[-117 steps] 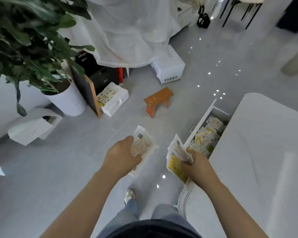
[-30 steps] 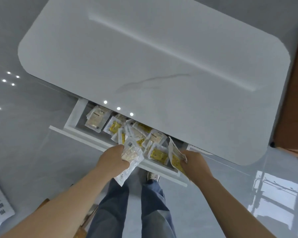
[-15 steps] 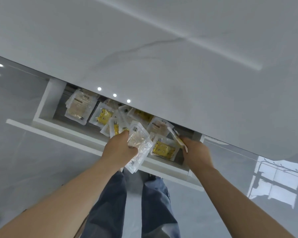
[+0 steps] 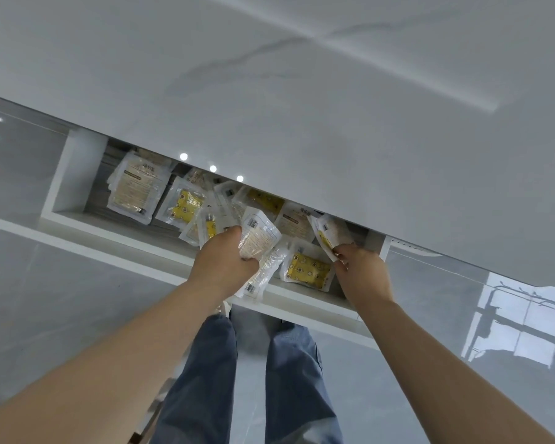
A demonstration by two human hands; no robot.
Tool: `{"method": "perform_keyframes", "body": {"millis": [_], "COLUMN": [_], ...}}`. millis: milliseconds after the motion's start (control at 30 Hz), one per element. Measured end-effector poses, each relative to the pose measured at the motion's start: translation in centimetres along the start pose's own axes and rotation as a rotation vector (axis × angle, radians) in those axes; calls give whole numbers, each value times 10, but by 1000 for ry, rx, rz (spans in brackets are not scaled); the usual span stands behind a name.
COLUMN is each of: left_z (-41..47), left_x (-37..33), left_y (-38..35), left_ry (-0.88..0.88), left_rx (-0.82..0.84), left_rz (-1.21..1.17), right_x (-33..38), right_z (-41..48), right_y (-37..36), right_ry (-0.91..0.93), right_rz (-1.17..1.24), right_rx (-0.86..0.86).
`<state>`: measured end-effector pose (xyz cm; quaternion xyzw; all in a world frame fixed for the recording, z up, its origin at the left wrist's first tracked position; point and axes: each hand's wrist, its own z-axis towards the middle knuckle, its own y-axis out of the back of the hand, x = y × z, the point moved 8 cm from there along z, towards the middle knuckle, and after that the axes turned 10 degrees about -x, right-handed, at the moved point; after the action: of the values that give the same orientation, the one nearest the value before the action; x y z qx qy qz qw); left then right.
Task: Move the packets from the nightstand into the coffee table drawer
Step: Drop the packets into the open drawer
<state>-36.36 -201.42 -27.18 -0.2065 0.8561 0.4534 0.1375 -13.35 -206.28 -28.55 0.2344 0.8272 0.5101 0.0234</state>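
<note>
The clear packets (image 4: 257, 243) in the left hand (image 4: 225, 267) are a small bunch, beige print showing through the film. They sit right over the front rim of the open drawer (image 4: 135, 243), and their lower ends hang down past it toward six o'clock. The fingers of that hand are curled tight round the bunch. At about three o'clock from it, the right hand (image 4: 362, 274) pinches a thin packet (image 4: 327, 233) between thumb and fingertips, its top tipped toward eleven o'clock above the drawer's right end.

Inside the drawer lies a heap of loose packets (image 4: 225, 200), overlapping one another. A big beige packet (image 4: 135, 190) lies flat at the nine o'clock end. A yellow packet (image 4: 184, 205) is just beside that one, and another yellow one (image 4: 306, 269) rests against the front wall between the two hands.

The drawer sticks out from under the white coffee table (image 4: 269, 91), whose marbled top fills everything toward twelve o'clock and hides the drawer's back part. Below, at six o'clock, are the person's jeans (image 4: 205, 379) on a glossy grey floor (image 4: 29, 283). A bright window reflection (image 4: 519, 325) shows in the floor at four o'clock.
</note>
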Motion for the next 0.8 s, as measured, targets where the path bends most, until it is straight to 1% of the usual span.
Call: {"method": "perform_keyframes", "body": {"millis": [133,233,300,467,633,800], "left_z": [0,0,0,-2,-5,-2], "left_x": [-1,-5,-6,-13,-29,-46], "left_y": [-1,-1,-2,-4,-14,-49], "left_ry": [-6,-9,-8,-10,-22,53], "left_rx": [6,3,6,8,33,113], "left_rz": [2,-16,-13,-47,-115,-222], "right_x": [-1,-2,-7,-25,-35,-56], "right_z": [-2,-7,-10,-13,-20,-29], "right_y": [-5,-19,-26,-24,-16,2], "right_ry": [-3,11,-11,-118,-82,-93], "right_rz": [35,-35,-64,-9,-52,-84], "right_rx": [31,128,154,101,94,71]}}
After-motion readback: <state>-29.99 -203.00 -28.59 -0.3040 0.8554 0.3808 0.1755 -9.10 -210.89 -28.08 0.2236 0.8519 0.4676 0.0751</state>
